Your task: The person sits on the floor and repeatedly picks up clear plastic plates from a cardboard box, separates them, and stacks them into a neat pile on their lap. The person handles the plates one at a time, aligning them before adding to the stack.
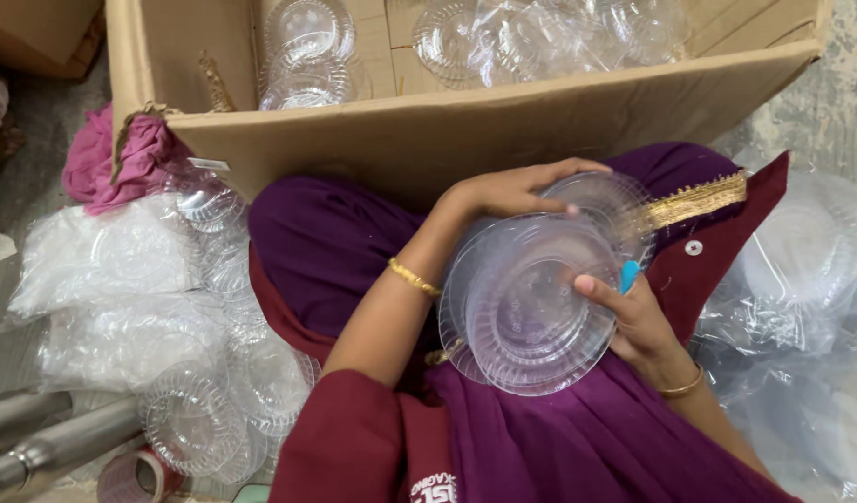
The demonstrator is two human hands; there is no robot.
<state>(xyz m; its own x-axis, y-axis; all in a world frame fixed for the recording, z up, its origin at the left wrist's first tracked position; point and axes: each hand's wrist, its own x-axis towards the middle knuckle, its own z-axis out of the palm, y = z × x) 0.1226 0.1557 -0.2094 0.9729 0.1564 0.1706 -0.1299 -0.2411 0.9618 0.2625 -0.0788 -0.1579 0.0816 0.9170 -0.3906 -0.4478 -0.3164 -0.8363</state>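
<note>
A stack of clear plastic plates [531, 298] rests on edge in my lap, over purple cloth. My left hand [512, 191] lies across the top rim of the stack, fingers spread along it. My right hand [633, 317] grips the stack's right side, thumb pressed on the face of the front plate. A small blue object [630, 276] shows between my right fingers and the plates. Both wrists carry gold bangles.
A large cardboard box [466, 130] stands just beyond my knees, with more clear plates [307, 56] inside. Bagged and loose clear plates [196, 410] lie on the floor at left and right [801, 261]. A pink cloth [121, 158], metal tubes [47, 447] and a tape roll [135, 475] sit at left.
</note>
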